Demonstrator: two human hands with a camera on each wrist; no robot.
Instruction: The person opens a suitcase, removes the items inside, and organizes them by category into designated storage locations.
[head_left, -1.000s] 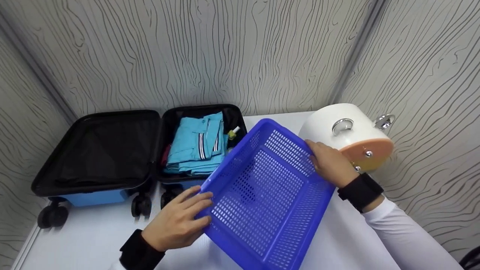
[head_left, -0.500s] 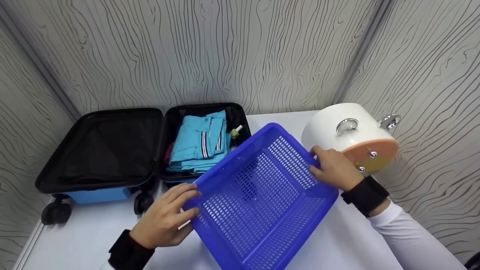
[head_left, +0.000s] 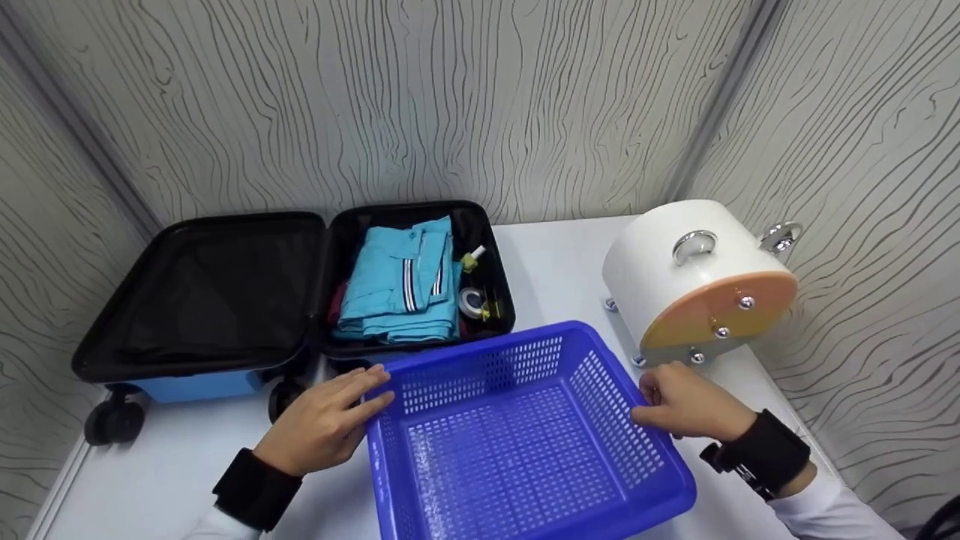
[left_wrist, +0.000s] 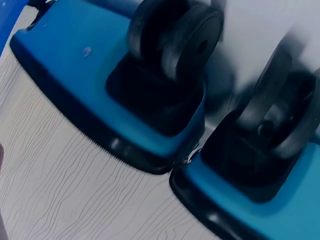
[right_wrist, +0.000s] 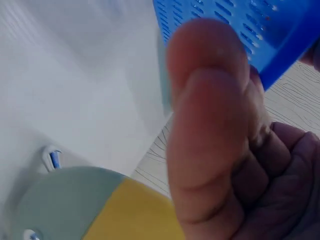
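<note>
A blue perforated plastic basket [head_left: 517, 450] is in front of me, its inside facing up and nothing lying in it. At its far left corner my left hand [head_left: 322, 420] holds the rim, fingers on top and thumb hidden. My right hand [head_left: 697, 401] pinches the right rim, thumb on the inner side; in the right wrist view its thumb [right_wrist: 207, 130] fills the middle, close to the basket wall [right_wrist: 225, 15]. Behind the basket lies an open suitcase [head_left: 202, 292]. Folded turquoise clothing [head_left: 397, 281] lies in its right half, with small items beside it, including a white-capped bottle [head_left: 472, 259].
At the right stands a white drum-shaped container [head_left: 675, 255] with silver handles, small feet and an orange, yellow and grey-green end. Black suitcase wheels [head_left: 116, 416] stick out toward me. Patterned walls [head_left: 480, 112] enclose the white table [head_left: 180, 465] behind and at both sides.
The basket has turned from a slant to nearly square and come toward me, uncovering more of the suitcase's right half. My right hand has moved down with the rim; the left has shifted slightly left.
</note>
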